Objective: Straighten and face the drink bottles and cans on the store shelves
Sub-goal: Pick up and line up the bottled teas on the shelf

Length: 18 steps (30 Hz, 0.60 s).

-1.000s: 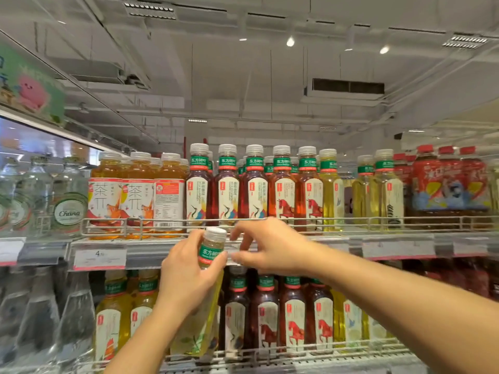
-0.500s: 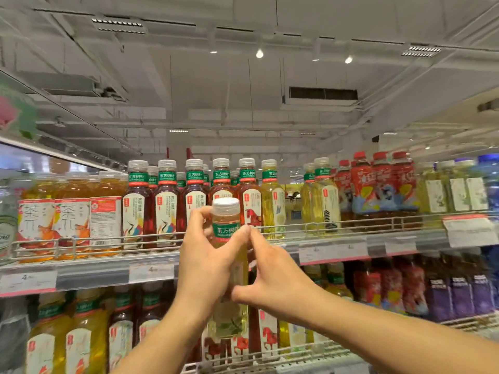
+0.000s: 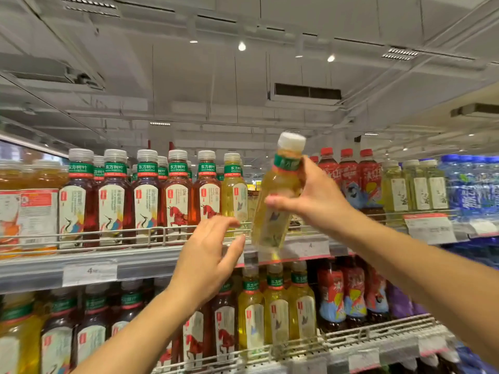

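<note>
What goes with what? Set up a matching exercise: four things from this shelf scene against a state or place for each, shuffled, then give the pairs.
Things
1. right hand
2. left hand
3. yellow tea bottle
4. red-capped bottles

States or places
A. standing on the upper shelf, right of the gap
B. tilted, raised in front of the upper shelf
C. open, holding nothing
D. gripping a bottle

Pairs: 1-D, 2-C, 3-B, 4-A
</note>
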Each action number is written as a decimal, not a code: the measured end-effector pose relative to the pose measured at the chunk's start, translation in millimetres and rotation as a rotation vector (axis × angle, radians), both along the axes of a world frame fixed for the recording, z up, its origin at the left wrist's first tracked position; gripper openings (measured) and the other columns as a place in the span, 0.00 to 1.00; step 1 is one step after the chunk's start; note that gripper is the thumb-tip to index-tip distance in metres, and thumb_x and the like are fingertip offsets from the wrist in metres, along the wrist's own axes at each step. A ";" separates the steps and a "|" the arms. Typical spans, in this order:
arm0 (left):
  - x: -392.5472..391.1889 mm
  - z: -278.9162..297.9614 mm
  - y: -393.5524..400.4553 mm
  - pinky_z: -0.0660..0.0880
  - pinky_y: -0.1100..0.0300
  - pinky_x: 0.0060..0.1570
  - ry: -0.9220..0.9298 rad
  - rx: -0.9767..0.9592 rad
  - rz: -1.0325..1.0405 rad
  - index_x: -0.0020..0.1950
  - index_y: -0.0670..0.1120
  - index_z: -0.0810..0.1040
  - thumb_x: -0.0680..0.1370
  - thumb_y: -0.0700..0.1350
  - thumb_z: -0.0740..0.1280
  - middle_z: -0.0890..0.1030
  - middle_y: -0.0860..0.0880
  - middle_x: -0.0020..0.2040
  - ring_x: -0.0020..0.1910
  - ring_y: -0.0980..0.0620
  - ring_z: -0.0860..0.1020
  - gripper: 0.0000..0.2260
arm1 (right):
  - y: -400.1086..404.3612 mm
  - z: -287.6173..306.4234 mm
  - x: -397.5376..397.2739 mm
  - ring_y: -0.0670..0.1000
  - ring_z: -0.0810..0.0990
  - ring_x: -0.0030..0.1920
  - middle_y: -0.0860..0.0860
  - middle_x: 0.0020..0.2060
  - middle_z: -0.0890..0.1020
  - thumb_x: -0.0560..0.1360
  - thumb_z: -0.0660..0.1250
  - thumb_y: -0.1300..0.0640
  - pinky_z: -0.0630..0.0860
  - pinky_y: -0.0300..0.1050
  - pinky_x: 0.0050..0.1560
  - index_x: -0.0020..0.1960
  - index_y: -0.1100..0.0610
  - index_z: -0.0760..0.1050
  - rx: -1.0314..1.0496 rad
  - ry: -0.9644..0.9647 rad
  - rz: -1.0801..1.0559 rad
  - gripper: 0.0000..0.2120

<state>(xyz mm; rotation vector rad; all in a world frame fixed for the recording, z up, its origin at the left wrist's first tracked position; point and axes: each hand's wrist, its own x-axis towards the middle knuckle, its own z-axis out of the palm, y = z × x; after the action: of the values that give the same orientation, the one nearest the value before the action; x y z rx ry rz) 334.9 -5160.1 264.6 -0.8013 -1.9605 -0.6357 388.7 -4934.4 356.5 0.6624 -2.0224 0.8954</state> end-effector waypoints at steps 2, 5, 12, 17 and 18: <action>-15.0 -17.0 -6.4 0.73 0.52 0.65 -0.016 -0.119 0.089 0.67 0.51 0.76 0.82 0.60 0.55 0.78 0.55 0.64 0.65 0.56 0.73 0.21 | 11.1 21.3 -13.7 0.44 0.81 0.57 0.42 0.57 0.81 0.66 0.81 0.44 0.78 0.51 0.63 0.68 0.50 0.70 -0.038 0.060 -0.057 0.35; -30.8 -34.5 -16.9 0.71 0.48 0.68 0.027 -0.194 0.124 0.67 0.53 0.78 0.81 0.58 0.58 0.76 0.56 0.68 0.70 0.55 0.71 0.19 | 17.0 45.9 -36.7 0.44 0.80 0.58 0.45 0.59 0.81 0.66 0.82 0.45 0.76 0.39 0.59 0.69 0.51 0.70 -0.090 0.150 -0.094 0.37; -50.3 -44.7 -18.9 0.68 0.49 0.67 0.108 -0.204 0.116 0.66 0.55 0.77 0.75 0.57 0.65 0.73 0.57 0.71 0.68 0.51 0.71 0.20 | -6.6 48.3 -93.9 0.51 0.78 0.58 0.50 0.58 0.80 0.66 0.82 0.45 0.77 0.50 0.60 0.65 0.53 0.72 0.065 0.184 -0.217 0.33; -56.5 -47.9 -20.8 0.70 0.49 0.65 0.161 -0.237 0.115 0.64 0.53 0.78 0.74 0.57 0.66 0.74 0.55 0.69 0.67 0.50 0.72 0.20 | -13.5 36.3 -117.1 0.52 0.82 0.54 0.48 0.55 0.84 0.65 0.80 0.38 0.80 0.51 0.52 0.67 0.48 0.69 0.181 0.091 -0.372 0.38; -57.5 -48.7 -20.9 0.70 0.48 0.64 0.168 -0.237 0.115 0.64 0.53 0.78 0.73 0.57 0.66 0.74 0.55 0.69 0.66 0.49 0.72 0.20 | -12.1 36.0 -119.5 0.52 0.82 0.53 0.47 0.55 0.84 0.65 0.80 0.37 0.80 0.51 0.52 0.68 0.48 0.68 0.182 0.055 -0.385 0.38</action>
<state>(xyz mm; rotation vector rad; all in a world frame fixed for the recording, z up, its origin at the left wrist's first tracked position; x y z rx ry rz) 277.3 -5181.0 215.9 -0.8496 -1.9317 -0.2618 269.2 -4946.6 392.6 0.3685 -2.1010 0.4669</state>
